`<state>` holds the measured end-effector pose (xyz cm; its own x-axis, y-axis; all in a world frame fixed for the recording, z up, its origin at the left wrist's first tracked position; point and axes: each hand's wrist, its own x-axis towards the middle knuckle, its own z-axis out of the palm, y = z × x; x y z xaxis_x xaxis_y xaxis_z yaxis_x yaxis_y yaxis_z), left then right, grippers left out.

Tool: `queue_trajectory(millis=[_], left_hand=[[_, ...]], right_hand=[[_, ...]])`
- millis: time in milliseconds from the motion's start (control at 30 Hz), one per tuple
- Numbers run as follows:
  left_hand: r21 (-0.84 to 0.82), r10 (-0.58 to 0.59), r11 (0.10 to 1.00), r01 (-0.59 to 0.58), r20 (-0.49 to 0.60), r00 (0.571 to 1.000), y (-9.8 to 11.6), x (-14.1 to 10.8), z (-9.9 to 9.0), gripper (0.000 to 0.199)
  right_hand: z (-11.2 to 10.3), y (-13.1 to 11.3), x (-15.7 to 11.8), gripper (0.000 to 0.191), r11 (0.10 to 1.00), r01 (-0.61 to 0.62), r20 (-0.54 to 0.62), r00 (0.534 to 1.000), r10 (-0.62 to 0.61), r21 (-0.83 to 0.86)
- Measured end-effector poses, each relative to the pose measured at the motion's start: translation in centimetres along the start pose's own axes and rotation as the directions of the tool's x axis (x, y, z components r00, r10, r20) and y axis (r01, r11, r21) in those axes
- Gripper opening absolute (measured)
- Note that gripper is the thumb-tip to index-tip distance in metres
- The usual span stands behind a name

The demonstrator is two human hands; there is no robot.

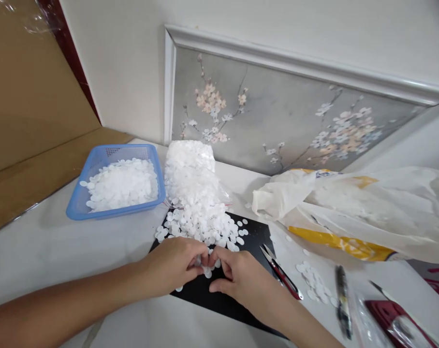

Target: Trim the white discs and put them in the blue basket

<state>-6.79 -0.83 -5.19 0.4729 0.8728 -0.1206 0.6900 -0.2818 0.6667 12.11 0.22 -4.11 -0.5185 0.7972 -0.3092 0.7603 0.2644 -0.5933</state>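
Observation:
Small white discs point(201, 224) spill in a heap from a clear plastic bag point(190, 166) onto a black mat point(219, 302). At the near edge of the heap, my left hand point(179, 263) is closed, its curled fingers around a few discs. Right beside it, my right hand point(237, 275) has its index fingertip bent onto the discs, almost touching the left fingers, with its thumb held lower. The exact grip of both hands is partly hidden by the fingers. A blue basket point(72, 208) full of similar discs stands to the left.
Red-handled thread snips point(283, 275) lie on the mat's right side. Further right are loose discs point(315, 282), a pen point(343, 302), a red tool point(397, 321) and a white-and-yellow plastic bag point(350, 212). A framed flower picture point(270, 111) and cardboard point(34, 92) stand behind.

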Motion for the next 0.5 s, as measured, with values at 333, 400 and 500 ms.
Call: queue_trajectory(millis=[333,400,500], left_hand=[[-0.702,-0.156,0.699,0.135,0.035,0.987,0.1,-0.2,-2.5,0.015],[-0.791,-0.190,0.585,0.179,0.081,0.978,0.1,0.0,-2.6,0.014],[-0.791,-0.233,0.559,0.251,0.141,0.962,0.4,0.1,-2.2,0.013]], right_hand=[[1.0,0.2,0.2,0.015,0.858,0.322,-0.056,0.926,-0.373,-0.401],[0.9,0.3,0.4,0.014,0.948,0.245,-0.197,0.938,-0.285,-0.205],[0.5,0.3,0.7,0.015,0.955,0.142,-0.279,0.958,-0.066,0.259]])
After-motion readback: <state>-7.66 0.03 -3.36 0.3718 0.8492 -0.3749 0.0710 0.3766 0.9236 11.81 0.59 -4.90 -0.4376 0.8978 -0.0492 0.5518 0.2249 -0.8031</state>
